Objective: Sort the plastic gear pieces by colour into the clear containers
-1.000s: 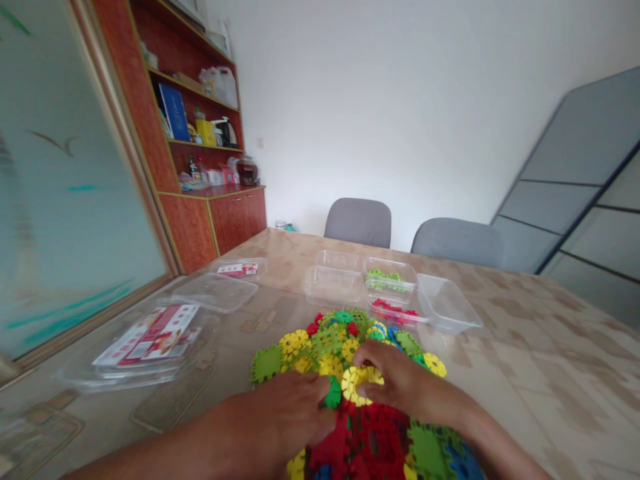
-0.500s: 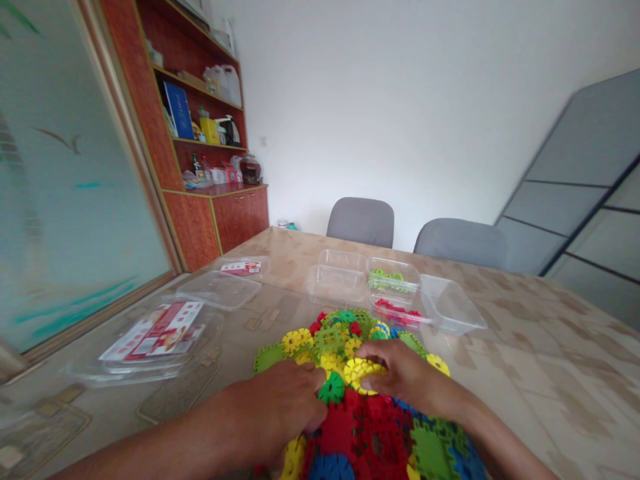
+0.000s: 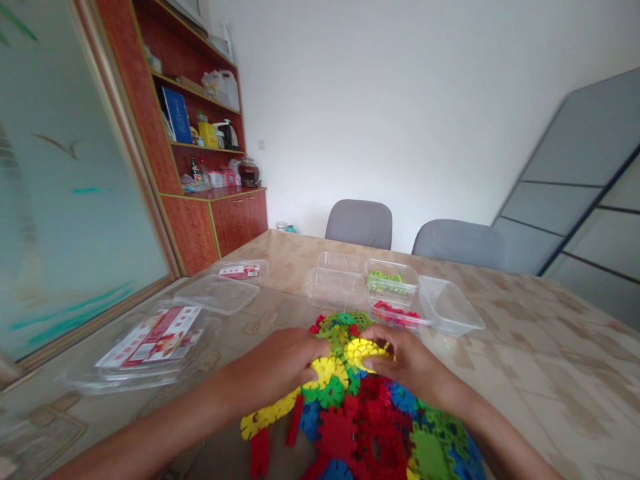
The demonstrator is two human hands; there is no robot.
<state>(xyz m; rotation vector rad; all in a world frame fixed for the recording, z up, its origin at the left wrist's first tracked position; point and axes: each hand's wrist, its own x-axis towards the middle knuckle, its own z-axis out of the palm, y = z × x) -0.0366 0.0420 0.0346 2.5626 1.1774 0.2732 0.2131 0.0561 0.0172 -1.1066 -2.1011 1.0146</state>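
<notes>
A heap of plastic notched building pieces lies before me in red, green, blue and yellow. My right hand (image 3: 403, 360) pinches a small stack of yellow notched discs (image 3: 364, 351) between thumb and fingers. Across from it, my left hand (image 3: 293, 360) is curled on more yellow notched discs (image 3: 326, 371), its fingertips partly hidden. Just under those discs lies a green notched disc (image 3: 331, 393). Red square pieces (image 3: 337, 432) fill the near middle of the heap, with a green square piece (image 3: 429, 452) to their right. A yellow row of discs (image 3: 270, 415) lies below my left forearm.
Clear plastic tubs (image 3: 450, 307) stand beyond the heap, one holding light green pieces (image 3: 385, 281), another red pieces (image 3: 396, 313). Clear lids (image 3: 217, 295) and a stack with a printed label (image 3: 155, 337) lie at left. Two grey chairs (image 3: 359, 223) stand behind the table.
My left hand has moved up and away from the green disc onto yellow discs, uncovering the yellow row and red strips. My right hand still holds yellow discs, slightly higher.
</notes>
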